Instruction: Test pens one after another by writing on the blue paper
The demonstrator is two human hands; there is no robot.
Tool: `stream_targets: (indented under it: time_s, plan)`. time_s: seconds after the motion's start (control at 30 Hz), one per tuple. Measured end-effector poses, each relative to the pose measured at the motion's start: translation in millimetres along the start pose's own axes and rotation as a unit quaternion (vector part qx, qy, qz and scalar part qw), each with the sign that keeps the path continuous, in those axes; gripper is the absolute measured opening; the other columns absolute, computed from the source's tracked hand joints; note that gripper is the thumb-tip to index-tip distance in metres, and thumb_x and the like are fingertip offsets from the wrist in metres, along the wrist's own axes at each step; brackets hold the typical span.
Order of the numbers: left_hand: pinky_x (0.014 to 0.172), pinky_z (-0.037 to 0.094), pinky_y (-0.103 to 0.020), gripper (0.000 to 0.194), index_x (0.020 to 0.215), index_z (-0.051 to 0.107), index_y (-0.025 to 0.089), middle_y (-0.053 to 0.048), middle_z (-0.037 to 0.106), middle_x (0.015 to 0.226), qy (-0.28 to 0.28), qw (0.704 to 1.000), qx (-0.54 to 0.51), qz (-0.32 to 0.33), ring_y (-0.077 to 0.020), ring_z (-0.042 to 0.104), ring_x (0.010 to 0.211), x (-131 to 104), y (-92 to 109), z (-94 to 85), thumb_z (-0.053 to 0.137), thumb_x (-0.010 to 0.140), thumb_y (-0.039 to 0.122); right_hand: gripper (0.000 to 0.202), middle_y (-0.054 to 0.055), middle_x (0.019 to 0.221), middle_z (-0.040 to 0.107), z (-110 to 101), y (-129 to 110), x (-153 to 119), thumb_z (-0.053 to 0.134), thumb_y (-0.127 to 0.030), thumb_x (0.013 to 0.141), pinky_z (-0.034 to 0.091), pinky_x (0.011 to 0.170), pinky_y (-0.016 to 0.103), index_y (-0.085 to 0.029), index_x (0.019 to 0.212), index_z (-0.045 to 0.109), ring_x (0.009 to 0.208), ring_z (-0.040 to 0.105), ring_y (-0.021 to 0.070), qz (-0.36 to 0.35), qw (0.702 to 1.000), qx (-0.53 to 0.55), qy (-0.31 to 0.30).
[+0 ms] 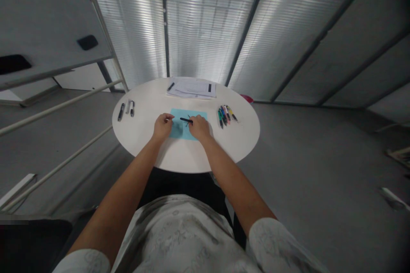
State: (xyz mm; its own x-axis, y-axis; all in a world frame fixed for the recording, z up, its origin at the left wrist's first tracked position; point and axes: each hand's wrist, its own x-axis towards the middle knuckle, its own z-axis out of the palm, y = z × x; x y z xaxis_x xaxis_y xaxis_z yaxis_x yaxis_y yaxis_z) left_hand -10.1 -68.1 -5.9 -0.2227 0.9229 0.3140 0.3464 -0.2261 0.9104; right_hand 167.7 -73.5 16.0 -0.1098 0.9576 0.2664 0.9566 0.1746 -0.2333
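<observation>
A light-blue sheet of paper (190, 133) lies on the white round table in front of me, with a few dark lines on it near the pen. My right hand (200, 128) rests over the sheet's right side, its fingers closed around a black pen (185, 120) that points left, almost level. At the sheet's left edge is my left hand (162, 126), its fingers curled with thumb and forefinger near each other. Whatever those fingers may hold is too small to make out.
Several coloured markers (226, 114) lie to the right on the table (179, 158). A few dark and grey pens (121, 111) sit at the left. Stacked printed papers (192, 88) occupy the far side, a dark pen (171, 86) on them. A pale metal rail (60, 107) runs at left.
</observation>
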Motion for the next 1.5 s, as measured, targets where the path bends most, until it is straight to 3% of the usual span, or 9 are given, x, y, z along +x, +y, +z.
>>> stream_targets:
  time_s: [0.17, 0.4, 0.63, 0.77, 0.87, 1.0, 1.17, 1.37, 1.5]
  plan:
    - [0.06, 0.041, -0.03, 0.022, 0.084, 0.066, 0.02, -0.003, 0.062, 0.075, 0.005, 1.0, 0.016, -0.006, -0.0156, 0.052, 0.063, -2, 6, -1.1, 0.052, 0.068, 0.017, 0.027, 0.012, 0.11, 0.059, 1, 0, 1, 0.045, -0.024, 0.093, 0.043, 0.088, 0.036, -0.022, 0.112, 0.064, 0.103, 0.055, 0.0247, 0.001, 1.0, 0.013, 0.002]
    - [0.061, 0.041, -0.029, 0.022, 0.084, 0.067, 0.02, -0.002, 0.061, 0.073, -0.001, 1.0, 0.014, -0.005, -0.0156, 0.052, 0.064, 0, 5, -1.2, 0.052, 0.067, 0.018, 0.028, 0.013, 0.109, 0.062, -5, 1, -1, 0.047, -0.023, 0.09, 0.042, 0.086, 0.039, -0.021, 0.112, 0.065, 0.104, 0.056, 0.0273, 0.064, 0.998, -0.009, 0.02]
    - [0.062, 0.042, -0.029, 0.022, 0.084, 0.067, 0.02, -0.004, 0.063, 0.078, -0.001, 1.0, 0.027, 0.009, -0.0159, 0.054, 0.065, 2, -1, -1.0, 0.051, 0.068, 0.019, 0.027, 0.011, 0.105, 0.066, -4, 2, 0, 0.043, -0.02, 0.094, 0.041, 0.084, 0.036, -0.022, 0.109, 0.065, 0.099, 0.059, 0.0247, 0.04, 0.999, -0.005, 0.014]
    - [0.064, 0.043, -0.03, 0.022, 0.084, 0.067, 0.02, -0.004, 0.064, 0.08, -0.002, 0.999, 0.028, 0.02, -0.0159, 0.055, 0.067, 3, -2, -0.9, 0.052, 0.069, 0.019, 0.027, 0.011, 0.109, 0.064, -3, 2, 3, 0.041, -0.021, 0.096, 0.04, 0.087, 0.033, -0.02, 0.114, 0.061, 0.102, 0.058, 0.0222, 0.046, 0.997, 0.042, 0.047]
    - [0.063, 0.043, -0.03, 0.02, 0.082, 0.069, 0.021, -0.004, 0.064, 0.077, 0.002, 1.0, 0.013, 0.013, -0.0163, 0.054, 0.066, 2, 0, -0.9, 0.054, 0.07, 0.021, 0.028, 0.01, 0.111, 0.063, -4, 1, 5, 0.04, -0.021, 0.096, 0.039, 0.091, 0.032, -0.019, 0.115, 0.06, 0.104, 0.056, 0.0212, 0.027, 0.992, 0.087, 0.084]
    - [0.069, 0.044, -0.032, 0.019, 0.084, 0.072, 0.021, -0.005, 0.066, 0.077, -0.024, 0.999, -0.01, 0.02, -0.0187, 0.058, 0.072, -1, 7, -1.1, 0.057, 0.076, 0.028, 0.028, 0.01, 0.11, 0.063, -5, -4, 5, 0.04, -0.024, 0.096, 0.038, 0.094, 0.03, -0.017, 0.114, 0.06, 0.106, 0.054, 0.0195, -0.05, 0.979, 0.161, 0.112]
    - [0.07, 0.043, -0.032, 0.027, 0.077, 0.071, 0.018, -0.006, 0.068, 0.074, -0.065, 0.997, -0.018, 0.03, -0.0192, 0.06, 0.071, -3, 12, -0.8, 0.056, 0.079, 0.041, 0.026, 0.008, 0.11, 0.063, -4, -15, 2, 0.041, -0.024, 0.096, 0.039, 0.095, 0.03, -0.02, 0.11, 0.062, 0.108, 0.054, 0.018, -0.145, 0.965, 0.209, 0.056]
    - [0.068, 0.042, -0.03, 0.026, 0.071, 0.068, 0.016, -0.005, 0.068, 0.073, -0.075, 0.996, -0.034, 0.042, -0.0179, 0.059, 0.069, -3, 13, -1.5, 0.057, 0.078, 0.038, 0.023, 0.005, 0.105, 0.064, -3, -18, 0, 0.044, -0.023, 0.094, 0.038, 0.092, 0.027, -0.02, 0.105, 0.063, 0.103, 0.054, 0.0161, -0.162, 0.959, 0.228, 0.04]
    - [0.068, 0.043, -0.028, 0.027, 0.074, 0.065, 0.017, -0.004, 0.066, 0.072, -0.045, 0.997, -0.043, 0.046, -0.0156, 0.058, 0.067, -3, 15, -2.8, 0.053, 0.082, 0.04, 0.028, 0.004, 0.099, 0.062, -3, -15, -1, 0.046, -0.039, 0.095, 0.04, 0.083, 0.024, -0.02, 0.108, 0.062, 0.09, 0.056, 0.0144, -0.14, 0.962, 0.229, 0.053]
